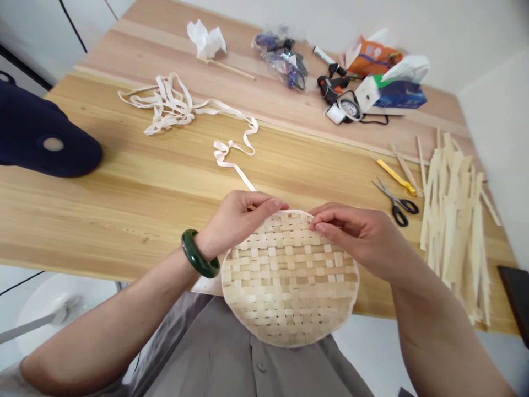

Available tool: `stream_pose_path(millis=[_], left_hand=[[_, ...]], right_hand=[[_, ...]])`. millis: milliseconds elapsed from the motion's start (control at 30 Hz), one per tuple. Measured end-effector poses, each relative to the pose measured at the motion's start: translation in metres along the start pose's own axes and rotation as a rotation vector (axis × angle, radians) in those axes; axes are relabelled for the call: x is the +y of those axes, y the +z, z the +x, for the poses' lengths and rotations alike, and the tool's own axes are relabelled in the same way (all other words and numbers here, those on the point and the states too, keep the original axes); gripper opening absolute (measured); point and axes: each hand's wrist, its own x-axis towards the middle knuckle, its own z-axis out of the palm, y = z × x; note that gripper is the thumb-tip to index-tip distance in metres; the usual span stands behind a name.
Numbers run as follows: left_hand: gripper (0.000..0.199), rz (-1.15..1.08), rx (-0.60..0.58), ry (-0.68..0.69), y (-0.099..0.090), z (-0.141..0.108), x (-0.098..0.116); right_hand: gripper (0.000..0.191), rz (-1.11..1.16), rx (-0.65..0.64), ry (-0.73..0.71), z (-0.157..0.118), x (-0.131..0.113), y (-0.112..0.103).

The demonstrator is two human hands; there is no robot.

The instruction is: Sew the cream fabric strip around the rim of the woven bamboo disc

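A round woven bamboo disc [289, 281] rests against my body at the table's front edge, its rim partly bound in white tape. My left hand [242, 218], wearing a dark green bangle [199, 253], pinches the disc's upper left rim where a white fabric tape [235, 168] arrives. That tape runs up the table to a loose tangled pile [165, 105]. My right hand [351, 237] grips the upper right rim between thumb and fingers. The fingers hide part of the rim.
Right of the disc lie black-handled scissors [397, 204], a yellow utility knife [397, 177] and a heap of bamboo strips [454, 237]. At the back are a glue gun [333, 82], a tissue box [397, 91] and plastic bags [283, 62]. A dark blue cloth object [41, 132] sits at left.
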Motion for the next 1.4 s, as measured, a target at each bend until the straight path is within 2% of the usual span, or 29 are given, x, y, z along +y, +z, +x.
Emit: stream_pose_path(millis=[67,200,300,400,500,600,767,833,900,1000,1133,1233,1300,1400], left_hand=[[0.035,0.068,-0.027,0.013,-0.005,0.004,0.001],[0.037,0.232,-0.183,0.07,-0.02,0.014,0.004],[0.034,0.299,-0.257,0.195,-0.031,0.02,0.006],[0.02,0.342,-0.278,0.338,-0.039,0.026,0.006],[0.011,0.424,-0.225,0.518,-0.047,0.029,0.003],[0.012,0.572,-0.137,0.689,-0.057,0.026,-0.001],[0.011,1.059,0.112,0.921,-0.077,0.001,-0.006],[0.014,1.211,0.216,0.911,-0.083,-0.015,-0.012],[0.019,1.305,0.27,0.827,-0.089,-0.03,-0.02],[0.021,1.36,0.249,0.722,-0.093,-0.047,-0.03],[0.012,1.292,0.267,0.674,-0.089,-0.046,-0.024],[0.025,0.981,0.169,0.727,-0.071,-0.021,-0.007],[0.033,0.711,0.039,0.662,-0.05,0.003,0.005],[0.039,0.346,-0.344,0.466,-0.015,0.04,0.015]], right_hand=[[0.015,0.011,0.01,0.003,-0.002,-0.001,-0.001],[0.017,0.022,-0.005,0.017,-0.004,-0.003,-0.003],[0.018,0.024,0.003,0.021,-0.006,-0.001,-0.005],[0.017,0.026,0.03,0.023,-0.01,0.004,-0.008],[0.015,0.029,0.07,0.023,-0.014,0.008,-0.01],[0.011,0.055,0.132,0.009,-0.016,0.012,-0.012],[0.005,0.119,0.298,-0.038,-0.015,0.023,-0.016],[0.004,0.103,0.36,-0.055,-0.014,0.028,-0.018],[0.005,0.069,0.416,-0.073,-0.015,0.031,-0.019],[0.006,0.024,0.442,-0.096,-0.017,0.031,-0.022],[0.006,-0.027,0.432,-0.132,-0.02,0.025,-0.025],[0.006,-0.083,0.426,-0.17,-0.025,0.018,-0.029],[0.007,-0.104,0.416,-0.182,-0.031,0.012,-0.034],[0.007,-0.11,0.418,-0.153,-0.044,0.002,-0.043]])
